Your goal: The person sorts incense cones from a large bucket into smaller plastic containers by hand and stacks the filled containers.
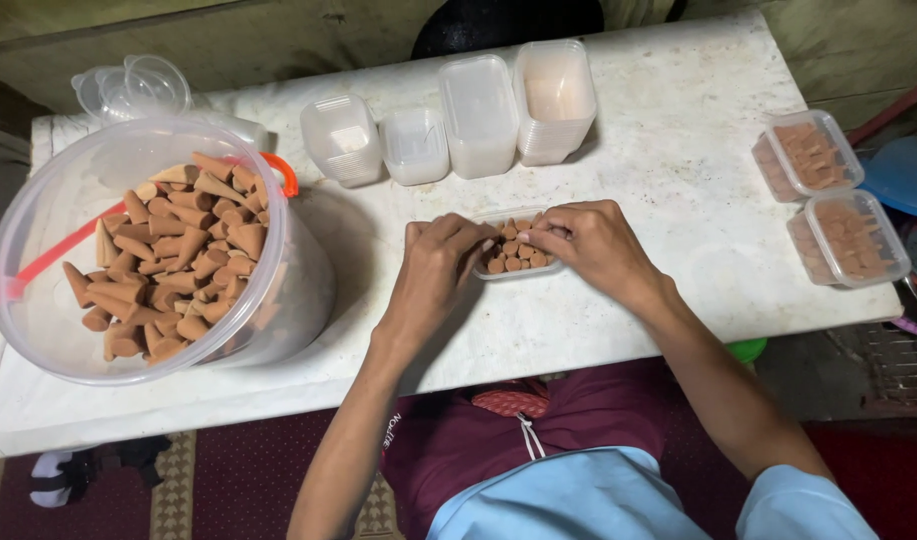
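Observation:
A small clear plastic box (518, 268) holding several brown incense cones (515, 251) lies at the middle of the white table (678, 170). My left hand (438, 270) rests against the box's left side, fingers curled at its rim. From the other side my right hand (588, 243) reaches over the box, fingertips touching the cones inside. To the left stands a large clear tub (128, 250) with an orange handle, filled with several loose brown cones (178, 250).
Stacks of empty clear boxes (478, 115) line the table's far side, with clear lids (133, 88) at the far left. Two filled, closed boxes (828, 195) sit at the right edge. A blue lid (903, 175) lies beyond the table.

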